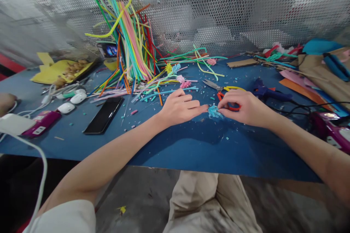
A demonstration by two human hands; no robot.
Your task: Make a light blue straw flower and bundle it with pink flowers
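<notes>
A small light-blue pipe-cleaner flower with fluffy, spread petals is between my two hands, low over the blue table. My left hand reaches it from the left, fingers bent and one fingertip at its edge; the thumb is hidden. From the right, my right hand pinches the flower's other side between thumb and fingertips. Scissors with red and yellow handles lie open just behind my right hand, which partly covers a red handle.
Pipe cleaners stand bundled against the perforated metal panel. Finished pink flowers lie before it. A phone and a purple power strip are left; a glue gun and coloured paper are right. Another person's hand shows far left.
</notes>
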